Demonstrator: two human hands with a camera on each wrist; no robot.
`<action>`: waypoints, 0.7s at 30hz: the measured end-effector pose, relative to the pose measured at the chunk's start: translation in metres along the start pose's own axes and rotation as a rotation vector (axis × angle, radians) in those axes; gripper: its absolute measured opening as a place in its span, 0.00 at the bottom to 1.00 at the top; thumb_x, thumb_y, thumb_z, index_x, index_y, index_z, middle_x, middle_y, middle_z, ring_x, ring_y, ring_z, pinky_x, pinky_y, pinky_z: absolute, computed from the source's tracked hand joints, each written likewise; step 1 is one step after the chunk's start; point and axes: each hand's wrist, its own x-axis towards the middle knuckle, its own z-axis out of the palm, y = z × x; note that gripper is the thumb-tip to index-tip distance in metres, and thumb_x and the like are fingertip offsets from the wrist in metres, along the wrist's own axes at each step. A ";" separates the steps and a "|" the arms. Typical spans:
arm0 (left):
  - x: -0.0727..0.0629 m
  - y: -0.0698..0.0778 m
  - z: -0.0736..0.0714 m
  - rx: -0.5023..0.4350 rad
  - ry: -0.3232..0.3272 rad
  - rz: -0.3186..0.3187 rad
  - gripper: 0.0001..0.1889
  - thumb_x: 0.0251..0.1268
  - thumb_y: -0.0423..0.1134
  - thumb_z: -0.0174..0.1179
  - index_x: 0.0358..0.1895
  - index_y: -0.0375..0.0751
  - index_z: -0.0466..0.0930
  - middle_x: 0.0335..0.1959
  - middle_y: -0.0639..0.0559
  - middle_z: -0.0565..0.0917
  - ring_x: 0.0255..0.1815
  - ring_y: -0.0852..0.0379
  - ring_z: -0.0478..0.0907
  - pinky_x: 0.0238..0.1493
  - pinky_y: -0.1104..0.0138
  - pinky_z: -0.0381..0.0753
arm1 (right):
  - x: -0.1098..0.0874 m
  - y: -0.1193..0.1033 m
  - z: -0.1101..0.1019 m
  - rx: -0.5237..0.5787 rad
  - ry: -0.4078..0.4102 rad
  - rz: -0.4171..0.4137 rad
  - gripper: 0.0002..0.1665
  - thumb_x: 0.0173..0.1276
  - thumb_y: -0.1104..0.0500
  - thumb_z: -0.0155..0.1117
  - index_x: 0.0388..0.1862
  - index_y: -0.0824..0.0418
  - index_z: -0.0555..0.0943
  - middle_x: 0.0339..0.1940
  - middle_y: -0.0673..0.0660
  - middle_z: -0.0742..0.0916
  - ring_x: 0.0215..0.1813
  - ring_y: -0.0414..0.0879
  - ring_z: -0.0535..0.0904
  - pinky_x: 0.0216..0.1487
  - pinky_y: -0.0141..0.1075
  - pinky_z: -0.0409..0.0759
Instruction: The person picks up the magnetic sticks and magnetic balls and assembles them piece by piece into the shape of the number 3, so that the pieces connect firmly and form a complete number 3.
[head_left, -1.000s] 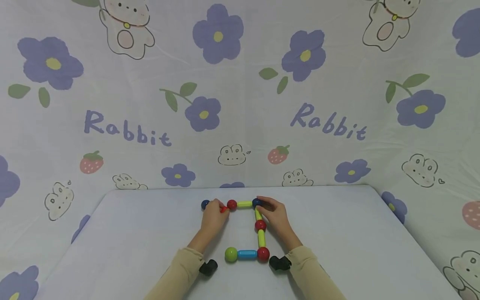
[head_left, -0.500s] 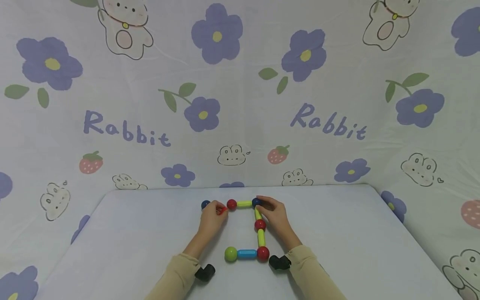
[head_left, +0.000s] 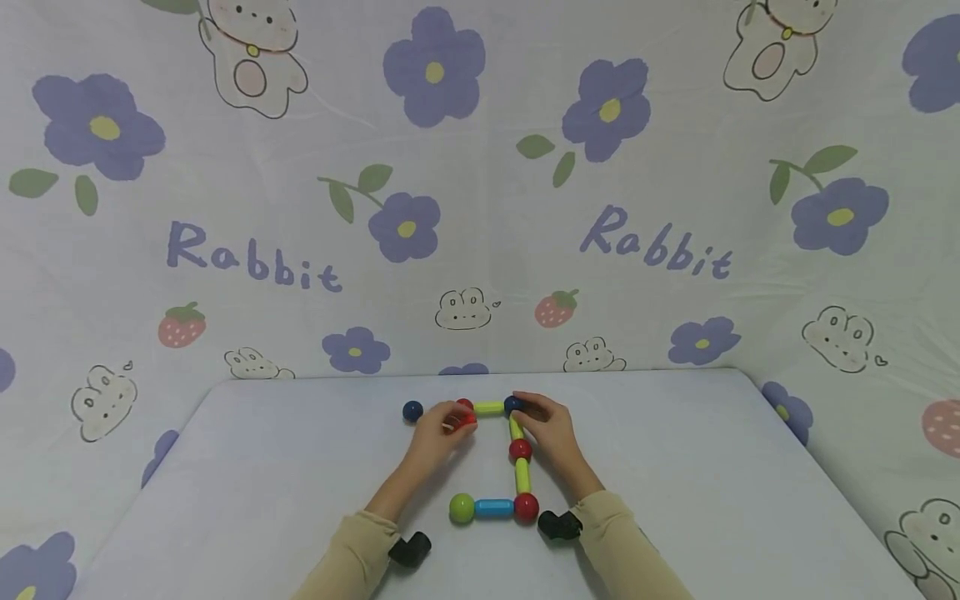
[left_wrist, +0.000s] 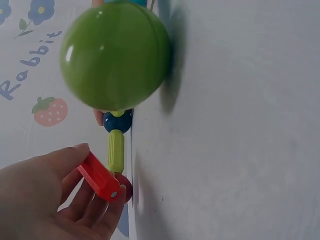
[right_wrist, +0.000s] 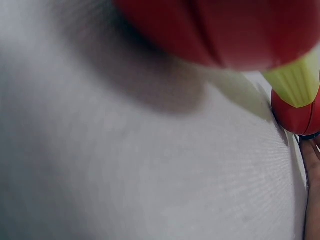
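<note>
My left hand holds a red magnetic rod between thumb and fingers, tilted, with one end showing a small metal disc. The rod overlaps the far red ball in the head view. A yellow-green rod joins that ball to a dark blue ball, which my right hand pinches at the far right corner. From there the chain runs toward me through a red ball to another red ball. A blue rod links this one to a green ball.
A loose dark blue ball rests on the white table, just left of my left hand. Black wrist cameras sit near both sleeves, close to the chain's near end. A patterned cloth hangs behind the table.
My left hand has shifted right with the red rod, away from the loose dark blue ball, which now shows whole. The rod has turned in the fingers. My right hand stays put.
</note>
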 end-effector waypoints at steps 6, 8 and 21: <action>0.001 -0.005 0.005 -0.028 -0.066 0.042 0.12 0.61 0.36 0.67 0.48 0.43 0.83 0.46 0.47 0.84 0.46 0.53 0.80 0.51 0.63 0.82 | 0.012 0.026 0.003 0.030 0.025 -0.020 0.22 0.66 0.64 0.66 0.60 0.63 0.79 0.61 0.62 0.82 0.63 0.55 0.79 0.64 0.41 0.77; 0.001 -0.006 0.006 -0.023 -0.091 0.052 0.12 0.61 0.37 0.67 0.48 0.44 0.83 0.45 0.48 0.84 0.45 0.54 0.80 0.50 0.65 0.82 | 0.013 0.029 0.003 0.031 0.028 -0.027 0.22 0.65 0.63 0.66 0.59 0.61 0.80 0.61 0.61 0.83 0.63 0.54 0.80 0.63 0.39 0.77; -0.001 0.000 0.014 0.012 -0.183 0.067 0.11 0.61 0.37 0.67 0.46 0.45 0.84 0.42 0.51 0.85 0.44 0.56 0.80 0.49 0.67 0.81 | 0.014 0.029 0.003 0.025 0.028 -0.035 0.21 0.66 0.62 0.66 0.58 0.60 0.81 0.60 0.59 0.83 0.63 0.53 0.80 0.64 0.40 0.77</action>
